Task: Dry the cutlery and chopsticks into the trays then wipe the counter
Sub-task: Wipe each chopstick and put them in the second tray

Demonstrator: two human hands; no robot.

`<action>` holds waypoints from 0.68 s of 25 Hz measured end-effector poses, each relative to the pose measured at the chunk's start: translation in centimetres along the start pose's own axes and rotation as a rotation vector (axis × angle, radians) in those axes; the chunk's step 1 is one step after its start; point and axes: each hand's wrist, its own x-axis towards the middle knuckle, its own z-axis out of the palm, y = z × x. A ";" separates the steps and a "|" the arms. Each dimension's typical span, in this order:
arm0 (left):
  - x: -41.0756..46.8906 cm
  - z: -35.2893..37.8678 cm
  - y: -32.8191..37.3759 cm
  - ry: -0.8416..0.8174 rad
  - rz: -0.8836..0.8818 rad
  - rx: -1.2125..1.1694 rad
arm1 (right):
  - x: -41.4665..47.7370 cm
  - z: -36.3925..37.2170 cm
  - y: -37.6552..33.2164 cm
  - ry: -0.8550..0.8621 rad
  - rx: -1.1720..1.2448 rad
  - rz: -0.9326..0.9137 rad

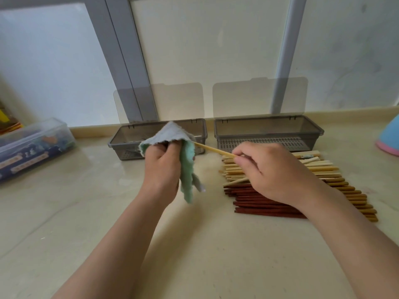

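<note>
Grips a green-grey cloth (172, 134) in the left hand (160, 169), fingers curled tight round it, raised just in front of the left tray (129, 134). Pinches one pale chopstick (212, 149) with the right hand (269, 169), thumb and fingers clamped on one end, other end buried in the cloth. Hovers over the chopstick pile (259, 203) (pale ones behind, red ones nearer) lying on the counter (86, 212) in front of the right tray (269, 124). Shows tray lids (259, 98) standing upright. Includes a clear plastic box (32, 143) far left.
</note>
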 end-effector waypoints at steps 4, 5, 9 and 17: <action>-0.3 0.4 0.8 0.092 -0.020 -0.053 | -0.5 0.5 -0.3 -0.069 0.065 0.062; -0.4 0.5 0.6 0.096 -0.009 -0.042 | -0.6 1.1 -0.8 -0.069 0.082 0.064; -0.5 0.5 -0.1 0.143 -0.007 0.044 | -0.9 2.9 -1.9 -0.061 0.221 0.140; -0.6 0.9 0.5 0.239 0.022 0.063 | -1.6 4.9 -4.3 -0.113 0.452 0.259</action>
